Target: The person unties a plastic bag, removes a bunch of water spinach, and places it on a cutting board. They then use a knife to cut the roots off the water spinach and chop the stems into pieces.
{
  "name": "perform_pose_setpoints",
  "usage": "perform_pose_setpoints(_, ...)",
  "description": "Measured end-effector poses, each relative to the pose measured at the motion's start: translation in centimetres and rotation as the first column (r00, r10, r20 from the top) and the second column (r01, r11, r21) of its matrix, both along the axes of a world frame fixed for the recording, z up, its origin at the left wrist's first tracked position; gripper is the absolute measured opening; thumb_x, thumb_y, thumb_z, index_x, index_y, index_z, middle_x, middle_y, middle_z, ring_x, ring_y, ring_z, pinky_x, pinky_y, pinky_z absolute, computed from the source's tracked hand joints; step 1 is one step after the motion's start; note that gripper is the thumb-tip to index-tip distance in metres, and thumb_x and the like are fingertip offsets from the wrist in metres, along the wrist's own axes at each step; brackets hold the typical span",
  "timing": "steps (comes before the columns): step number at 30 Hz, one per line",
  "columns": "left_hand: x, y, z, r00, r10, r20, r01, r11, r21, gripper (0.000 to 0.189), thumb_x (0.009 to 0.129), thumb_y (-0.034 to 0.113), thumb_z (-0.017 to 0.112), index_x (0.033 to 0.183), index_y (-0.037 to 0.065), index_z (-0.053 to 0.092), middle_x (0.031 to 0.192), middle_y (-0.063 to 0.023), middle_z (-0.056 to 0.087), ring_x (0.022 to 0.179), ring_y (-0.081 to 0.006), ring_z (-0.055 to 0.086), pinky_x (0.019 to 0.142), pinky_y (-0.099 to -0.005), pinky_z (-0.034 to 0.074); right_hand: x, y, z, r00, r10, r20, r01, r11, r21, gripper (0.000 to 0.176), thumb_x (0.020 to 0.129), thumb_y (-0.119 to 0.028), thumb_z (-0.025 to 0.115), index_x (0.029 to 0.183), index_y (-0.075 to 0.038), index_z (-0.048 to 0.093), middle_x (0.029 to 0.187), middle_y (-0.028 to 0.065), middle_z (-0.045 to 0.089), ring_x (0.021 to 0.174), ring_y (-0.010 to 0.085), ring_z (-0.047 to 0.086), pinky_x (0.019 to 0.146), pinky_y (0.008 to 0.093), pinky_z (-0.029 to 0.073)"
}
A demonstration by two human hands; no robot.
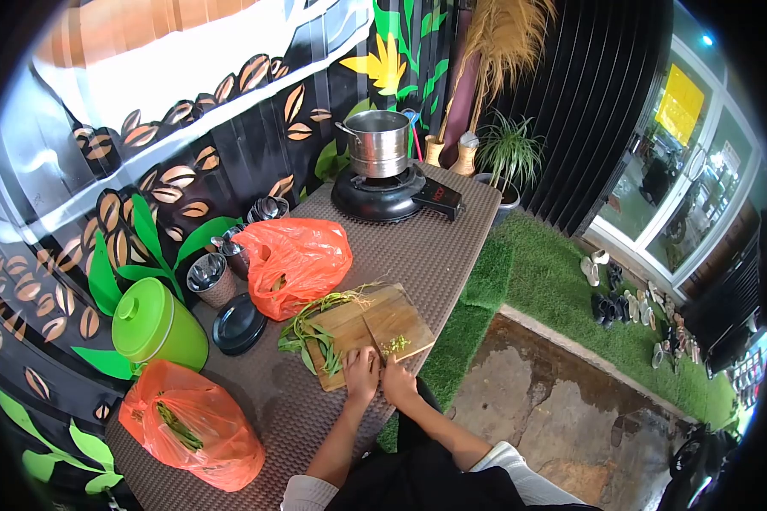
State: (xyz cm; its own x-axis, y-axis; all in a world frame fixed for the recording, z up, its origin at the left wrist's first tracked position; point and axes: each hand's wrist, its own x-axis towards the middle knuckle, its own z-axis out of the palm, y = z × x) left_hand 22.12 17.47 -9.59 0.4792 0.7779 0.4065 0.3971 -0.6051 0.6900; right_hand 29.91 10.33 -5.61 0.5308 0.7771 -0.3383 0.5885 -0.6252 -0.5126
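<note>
My right hand point(397, 381) is closed around the handle of a knife point(371, 333), whose blade points away from me over a wooden cutting board point(392, 308). Just left of the blade, my left hand point(361, 371) presses down with bent fingers on leafy green stems point(322, 341). The stems and leaves spread over the board's left side and past its edge, with thin roots at the far end. To the right of the knife lies a small pile of chopped green pieces point(395, 345). My fingers hide part of the stems and the whole knife handle.
Beyond the board sits an orange plastic bag point(302, 255); another orange bag point(192, 426) with greens stands near left. A green lidded container point(158, 324), dark plates point(239, 324) and a cutlery holder point(211, 281) line the wall. A steel pot point(378, 145) stands on a portable stove point(375, 198).
</note>
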Motion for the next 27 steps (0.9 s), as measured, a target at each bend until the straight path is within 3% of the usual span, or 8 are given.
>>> perform_pose_setpoints(6, -0.1, 0.3, -1.0, 1.000, 0.006, 0.010, -0.006, 0.999, 0.040, 0.015, 0.081, 0.011, 0.064, 0.092, 0.010, 0.055, 0.087, -0.0086, 0.057, 0.094, -0.0295, 0.052, 0.083, -0.0414, 0.037, 1.8, 0.7, -1.0, 0.999, 0.029, 0.012, -0.031, 0.987, 0.156, 0.036, 0.092, -0.025, 0.047, 0.115, 0.003, 0.038, 0.093, 0.0334, 0.061, 0.090, 0.0478, 0.061, 0.079, 0.0545, 0.050)
perform_pose_setpoints(13, 0.0, 0.4, -1.2, 0.996, 0.028, 0.080, -0.029, 0.999, 0.019, 0.018, 0.078, 0.008, 0.067, 0.090, 0.007, 0.054, 0.081, -0.0087, 0.058, 0.084, -0.0287, 0.055, 0.079, -0.0393, 0.039, -0.8, -0.2, -0.2, 0.998, -0.035, 0.044, 0.034, 0.999, 0.023, 0.037, 0.094, -0.025, 0.046, 0.118, 0.002, 0.039, 0.093, 0.0267, 0.064, 0.089, 0.0425, 0.065, 0.078, 0.0507, 0.052)
perform_pose_setpoints(20, -0.6, 0.7, -0.7, 0.998, 0.014, 0.053, -0.011, 0.999, -0.049, 0.022, 0.078, 0.007, 0.068, 0.097, 0.005, 0.057, 0.089, -0.0116, 0.064, 0.089, -0.0292, 0.058, 0.081, -0.0391, 0.042, 0.7, 1.1, -0.9, 0.993, 0.026, 0.119, -0.031, 0.999, 0.042, 0.032, 0.093, -0.022, 0.046, 0.114, 0.001, 0.039, 0.085, 0.0267, 0.065, 0.084, 0.0411, 0.066, 0.074, 0.0494, 0.053)
perform_pose_setpoints(22, -1.0, 1.3, -0.1, 0.976, -0.112, 0.188, 0.165, 0.941, -0.295, 0.029, 0.076, 0.004, 0.069, 0.103, 0.002, 0.060, 0.094, -0.0138, 0.066, 0.097, -0.0299, 0.059, 0.085, -0.0389, 0.044, 1.1, 1.1, -1.3, 0.991, 0.037, 0.131, -0.045, 0.997, 0.057, 0.035, 0.092, -0.023, 0.047, 0.115, 0.002, 0.038, 0.083, 0.0267, 0.065, 0.083, 0.0422, 0.065, 0.074, 0.0496, 0.053)
perform_pose_setpoints(23, -1.2, 1.4, 0.2, 0.976, -0.110, 0.186, 0.162, 0.942, -0.294, 0.029, 0.076, 0.004, 0.069, 0.103, 0.002, 0.060, 0.094, -0.0138, 0.066, 0.097, -0.0299, 0.059, 0.085, -0.0389, 0.044, 1.4, 1.2, -1.5, 0.994, 0.040, 0.106, -0.047, 0.997, 0.068, 0.036, 0.092, -0.023, 0.047, 0.116, 0.002, 0.038, 0.084, 0.0271, 0.065, 0.084, 0.0427, 0.065, 0.074, 0.0503, 0.052)
perform_pose_setpoints(25, -1.6, 1.5, 0.8, 0.965, -0.115, 0.238, 0.215, 0.865, -0.454, 0.031, 0.075, 0.002, 0.070, 0.106, 0.001, 0.063, 0.097, -0.0149, 0.066, 0.102, -0.0305, 0.058, 0.087, -0.0386, 0.045, 1.4, 1.2, -1.5, 0.996, 0.045, 0.078, -0.051, 0.996, 0.079, 0.036, 0.092, -0.023, 0.047, 0.116, 0.002, 0.038, 0.085, 0.0276, 0.064, 0.084, 0.0432, 0.065, 0.074, 0.0509, 0.052)
perform_pose_setpoints(26, -1.9, 1.4, 1.2, 0.965, -0.114, 0.236, 0.214, 0.865, -0.454, 0.031, 0.075, 0.002, 0.070, 0.106, 0.001, 0.063, 0.097, -0.0149, 0.066, 0.102, -0.0305, 0.058, 0.087, -0.0386, 0.045, 1.5, 1.1, -1.5, 0.997, 0.042, 0.071, -0.047, 0.996, 0.082, 0.036, 0.092, -0.024, 0.047, 0.116, 0.002, 0.038, 0.086, 0.0284, 0.064, 0.085, 0.0438, 0.064, 0.074, 0.0517, 0.052)
perform_pose_setpoints(27, -2.1, 1.5, 1.1, 0.983, -0.128, 0.132, 0.162, 0.945, -0.286, 0.028, 0.075, 0.003, 0.070, 0.103, 0.001, 0.064, 0.096, -0.0144, 0.066, 0.101, -0.0308, 0.058, 0.088, -0.0395, 0.045, 1.5, 1.1, -1.2, 0.997, 0.037, 0.066, -0.042, 0.995, 0.086, 0.036, 0.092, -0.024, 0.047, 0.115, 0.002, 0.038, 0.088, 0.0292, 0.063, 0.086, 0.0444, 0.064, 0.075, 0.0524, 0.051)
